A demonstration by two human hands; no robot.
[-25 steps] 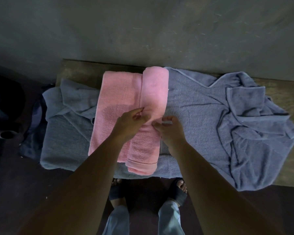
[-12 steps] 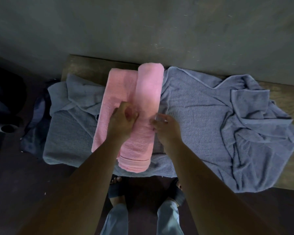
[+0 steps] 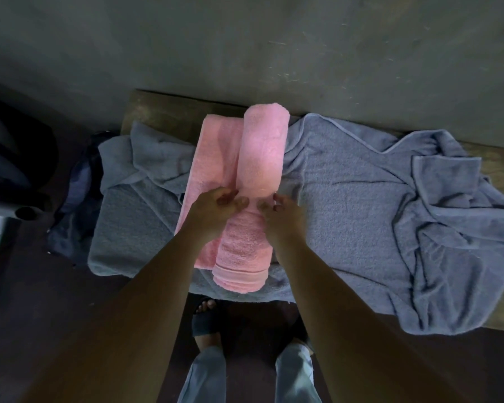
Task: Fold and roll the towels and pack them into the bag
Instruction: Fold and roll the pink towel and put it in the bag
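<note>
- One pink towel [image 3: 259,158] is lying on the table [image 3: 163,112], its length running away from the person.
  - Its right part is sitting as one thick roll. Its left part is lying flat beside the roll.
- Grey-blue towelling is covering most of the table under and around the pink towel. I am counting three masses; whether they are separate towels I cannot tell:
  - One spread sheet [image 3: 346,213] is lying under the pink towel and reaching to the right.
  - One crumpled heap [image 3: 454,228] is hanging over the near edge at the right end.
  - One folded mass [image 3: 134,205] is sitting at the left end.
- Two hands are working at the middle of the roll:
  - The left hand [image 3: 213,205] is curling its fingers down at the seam between the roll and the flat part, holding the roll's left side.
  - The right hand [image 3: 282,210] is curling its fingers onto the roll's right side and gripping it.
  - The fingertips of the two hands are nearly meeting on top of the roll.
- One dark cloth [image 3: 79,199] is hanging off the table's left end.
- Two feet are showing below the table edge, one in a dark sandal [image 3: 207,318].
</note>
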